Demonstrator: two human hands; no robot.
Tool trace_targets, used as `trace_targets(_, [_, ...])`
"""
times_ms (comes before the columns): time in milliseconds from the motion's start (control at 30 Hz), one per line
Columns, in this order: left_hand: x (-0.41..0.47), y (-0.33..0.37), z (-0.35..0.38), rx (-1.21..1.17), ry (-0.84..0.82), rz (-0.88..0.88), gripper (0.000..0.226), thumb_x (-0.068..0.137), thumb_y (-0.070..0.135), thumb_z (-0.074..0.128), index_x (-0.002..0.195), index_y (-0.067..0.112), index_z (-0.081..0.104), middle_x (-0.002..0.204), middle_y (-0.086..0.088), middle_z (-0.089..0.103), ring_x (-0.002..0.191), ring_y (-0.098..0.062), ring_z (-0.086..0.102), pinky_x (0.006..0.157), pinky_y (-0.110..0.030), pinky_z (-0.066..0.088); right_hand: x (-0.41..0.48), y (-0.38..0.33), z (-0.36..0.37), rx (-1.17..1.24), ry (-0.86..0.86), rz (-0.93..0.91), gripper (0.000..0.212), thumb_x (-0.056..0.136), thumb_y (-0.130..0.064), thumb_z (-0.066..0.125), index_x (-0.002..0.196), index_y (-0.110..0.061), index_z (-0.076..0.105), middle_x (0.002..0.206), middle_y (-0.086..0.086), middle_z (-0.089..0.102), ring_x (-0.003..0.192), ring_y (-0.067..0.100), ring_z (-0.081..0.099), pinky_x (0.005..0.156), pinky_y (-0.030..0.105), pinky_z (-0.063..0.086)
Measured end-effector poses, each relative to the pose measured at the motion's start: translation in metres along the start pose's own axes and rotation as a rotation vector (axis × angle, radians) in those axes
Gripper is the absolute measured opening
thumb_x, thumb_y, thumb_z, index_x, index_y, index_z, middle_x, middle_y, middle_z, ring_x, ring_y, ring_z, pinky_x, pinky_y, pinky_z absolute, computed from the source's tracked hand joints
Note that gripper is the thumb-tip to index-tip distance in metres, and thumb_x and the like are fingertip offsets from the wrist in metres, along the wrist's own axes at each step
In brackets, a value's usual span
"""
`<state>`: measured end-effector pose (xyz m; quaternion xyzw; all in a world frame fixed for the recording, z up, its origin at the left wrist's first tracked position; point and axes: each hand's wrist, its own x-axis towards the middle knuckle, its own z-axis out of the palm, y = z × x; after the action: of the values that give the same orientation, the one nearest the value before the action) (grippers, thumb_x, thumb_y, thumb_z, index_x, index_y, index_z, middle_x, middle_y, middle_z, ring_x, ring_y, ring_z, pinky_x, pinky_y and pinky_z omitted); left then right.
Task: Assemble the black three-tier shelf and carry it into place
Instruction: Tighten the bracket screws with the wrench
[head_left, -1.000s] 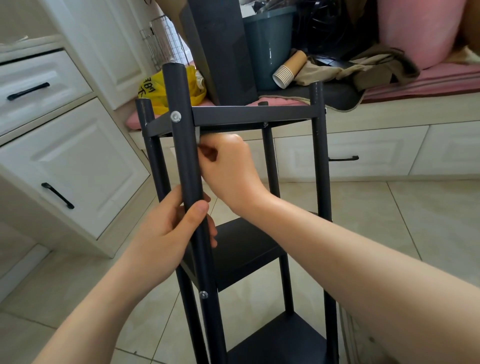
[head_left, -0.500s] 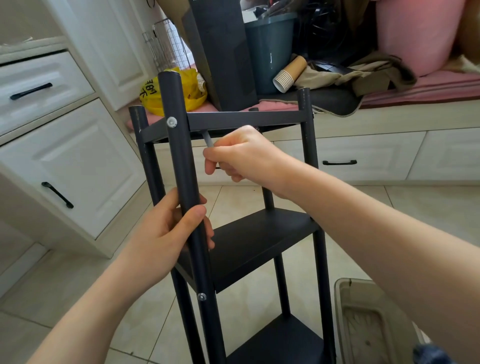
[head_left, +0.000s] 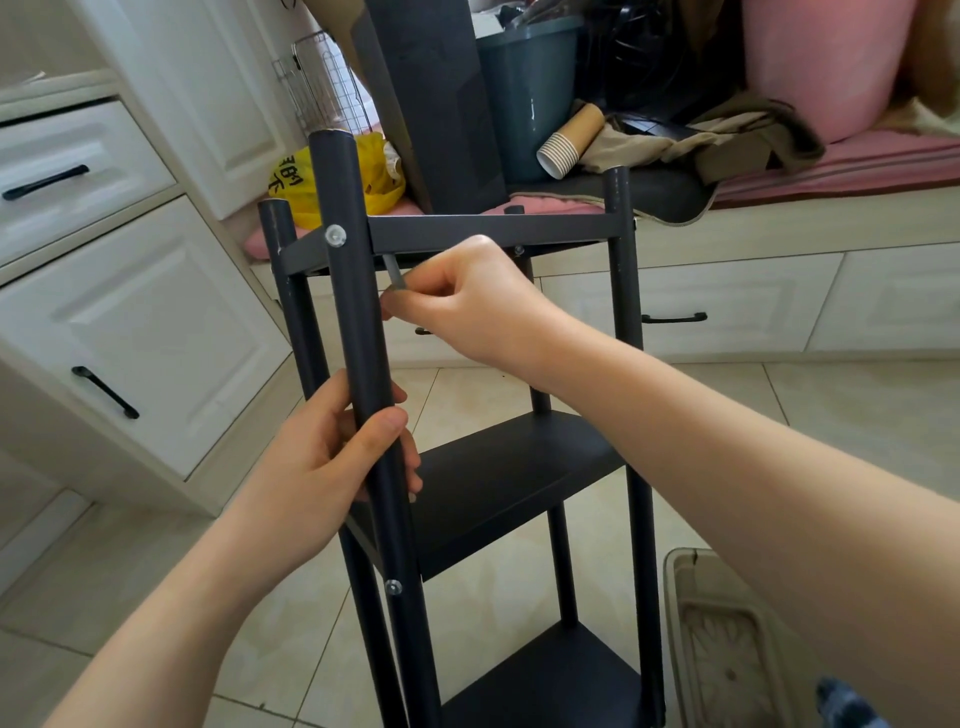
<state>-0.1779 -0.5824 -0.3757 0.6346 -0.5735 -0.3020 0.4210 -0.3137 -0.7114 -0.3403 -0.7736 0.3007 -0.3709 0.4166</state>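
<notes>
R hand (head_left: 467, 301) pulled back w/ prob. hex key (head_left: 395, 271); L hand (head_left: 332, 457) grips shelf post (head_left: 358, 322).

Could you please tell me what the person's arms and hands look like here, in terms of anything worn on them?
Both arms are bare right up to the edge of the picture: no sleeves are in view. The left hand and the right hand wear no gloves, and no rings, watch or bracelet can be seen on the fingers or wrists. The nails that show are short and unpainted.
</notes>
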Motion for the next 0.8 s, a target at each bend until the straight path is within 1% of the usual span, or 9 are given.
trace_targets(67, [0.000, 0.000, 0.000, 0.001, 0.002, 0.000, 0.037, 0.082, 0.050, 0.053, 0.108, 0.025, 0.055, 0.080, -0.008, 0.072, 0.072, -0.026, 0.074, 0.065, -0.026, 0.061, 0.000, 0.001, 0.003, 0.015, 0.031, -0.022, 0.015, 0.094, -0.021, 0.066, 0.092, -0.013, 0.078, 0.072, -0.008, 0.065, 0.075, 0.009, 0.063, 0.067, 0.016, 0.051])
trace_targets(200, [0.000, -0.001, -0.001, -0.007, 0.006, -0.003, 0.037, 0.081, 0.051, 0.054, 0.108, 0.025, 0.055, 0.080, -0.008, 0.072, 0.072, -0.026, 0.074, 0.065, -0.027, 0.061, -0.003, 0.002, 0.012, 0.027, 0.081, -0.090, 0.020, 0.095, -0.017, 0.064, 0.084, -0.006, 0.077, 0.066, -0.004, 0.062, 0.066, 0.010, 0.058, 0.072, 0.028, 0.054])
trace_targets(333, [-0.001, -0.002, -0.002, -0.009, -0.003, -0.001, 0.037, 0.080, 0.052, 0.055, 0.107, 0.027, 0.056, 0.081, -0.008, 0.073, 0.074, -0.027, 0.075, 0.065, -0.026, 0.061, -0.005, 0.005, 0.022, 0.061, 0.139, -0.120, 0.021, 0.097, -0.015, 0.062, 0.084, -0.005, 0.076, 0.065, -0.009, 0.059, 0.064, 0.006, 0.055, 0.072, 0.027, 0.053])
trace_targets(433, [-0.001, -0.002, -0.004, -0.001, -0.003, -0.001, 0.039, 0.078, 0.053, 0.055, 0.107, 0.026, 0.056, 0.082, -0.008, 0.073, 0.074, -0.026, 0.075, 0.065, -0.024, 0.060, -0.005, 0.006, 0.031, 0.085, 0.179, -0.125, 0.020, 0.098, -0.015, 0.061, 0.090, -0.005, 0.076, 0.073, -0.003, 0.065, 0.072, 0.013, 0.061, 0.077, 0.032, 0.055])
trace_targets(500, [0.000, -0.002, -0.005, 0.001, -0.001, -0.005, 0.040, 0.078, 0.052, 0.055, 0.108, 0.025, 0.056, 0.082, -0.008, 0.073, 0.073, -0.025, 0.075, 0.064, -0.023, 0.060, -0.005, 0.007, 0.035, 0.106, 0.205, -0.113, 0.020, 0.098, -0.015, 0.061, 0.091, -0.005, 0.076, 0.069, -0.010, 0.059, 0.069, 0.009, 0.056, 0.073, 0.028, 0.050])
trace_targets(567, [0.000, -0.003, -0.006, -0.005, -0.001, -0.010, 0.038, 0.080, 0.050, 0.055, 0.108, 0.024, 0.055, 0.082, -0.008, 0.073, 0.073, -0.026, 0.075, 0.064, -0.023, 0.060, -0.004, 0.007, 0.037, 0.173, 0.211, -0.071, 0.019, 0.098, -0.014, 0.061, 0.094, -0.004, 0.076, 0.069, -0.011, 0.058, 0.072, 0.010, 0.056, 0.076, 0.031, 0.051])
trace_targets(700, [0.000, -0.003, -0.007, 0.003, -0.005, -0.003, 0.036, 0.080, 0.050, 0.055, 0.107, 0.026, 0.056, 0.083, -0.008, 0.073, 0.074, -0.026, 0.075, 0.066, -0.024, 0.061, 0.000, 0.005, 0.042, 0.333, 0.202, 0.004, 0.022, 0.097, -0.011, 0.060, 0.088, 0.003, 0.074, 0.077, 0.016, 0.069, 0.084, 0.034, 0.064, 0.085, 0.052, 0.053])
trace_targets(733, [0.000, -0.003, -0.007, 0.005, -0.008, 0.001, 0.036, 0.080, 0.051, 0.055, 0.106, 0.027, 0.057, 0.083, -0.008, 0.073, 0.075, -0.026, 0.075, 0.067, -0.025, 0.061, 0.002, 0.005, 0.044, 0.354, 0.199, 0.017, 0.022, 0.097, -0.011, 0.060, 0.088, 0.005, 0.073, 0.082, 0.022, 0.070, 0.088, 0.038, 0.065, 0.086, 0.054, 0.053])
trace_targets(800, [-0.001, -0.003, -0.006, 0.002, -0.015, 0.008, 0.035, 0.080, 0.052, 0.055, 0.106, 0.028, 0.057, 0.082, -0.007, 0.073, 0.075, -0.026, 0.075, 0.067, -0.025, 0.061, 0.004, 0.004, 0.047, 0.369, 0.199, 0.036, 0.021, 0.097, -0.011, 0.060, 0.088, 0.004, 0.072, 0.086, 0.023, 0.070, 0.091, 0.039, 0.065, 0.085, 0.055, 0.053])
